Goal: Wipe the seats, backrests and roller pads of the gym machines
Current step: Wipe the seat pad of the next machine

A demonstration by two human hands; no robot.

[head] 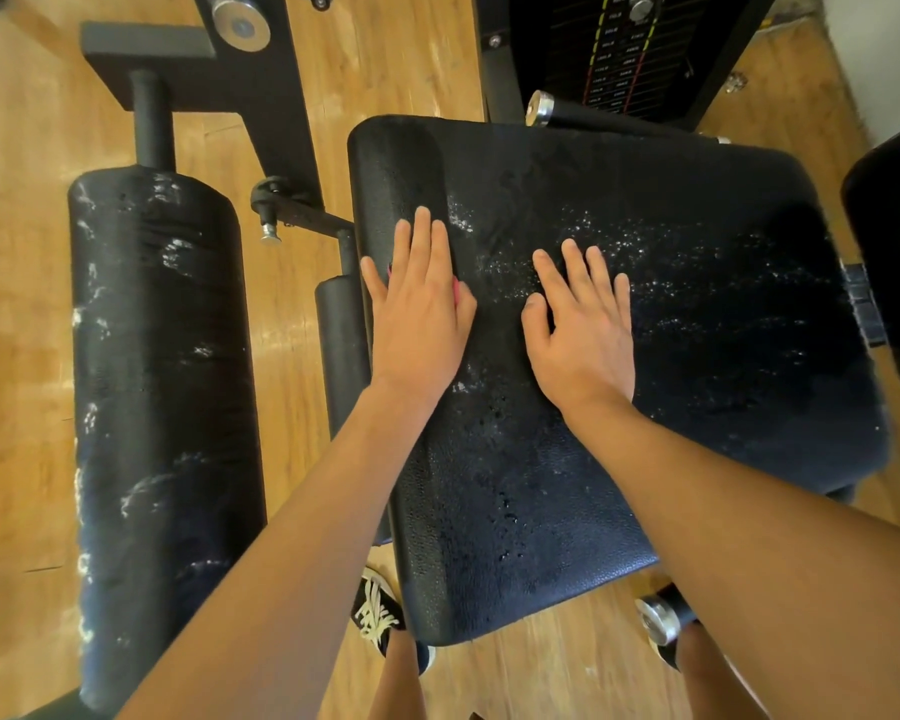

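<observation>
The black seat point(645, 356) filled the middle, wet droplets scattered across it. To its left lay the long roller pad point(162, 407), streaked white. Both hands lay flat on the seat's left half. The right hand point(583, 335) was bare, its grip released. The left hand point(419, 314), near the edge, had straight fingers and a released grip, pressing on a pink thing point(457, 294) that barely showed beneath the palm.

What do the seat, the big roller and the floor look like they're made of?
Seat: probably black vinyl or leatherette, pebbled grain, wet sheen. Roller: seemingly padded black vinyl, with white scuffs or residue. Floor: wood or wood-look laminate, glossy, with plank grain.
</observation>
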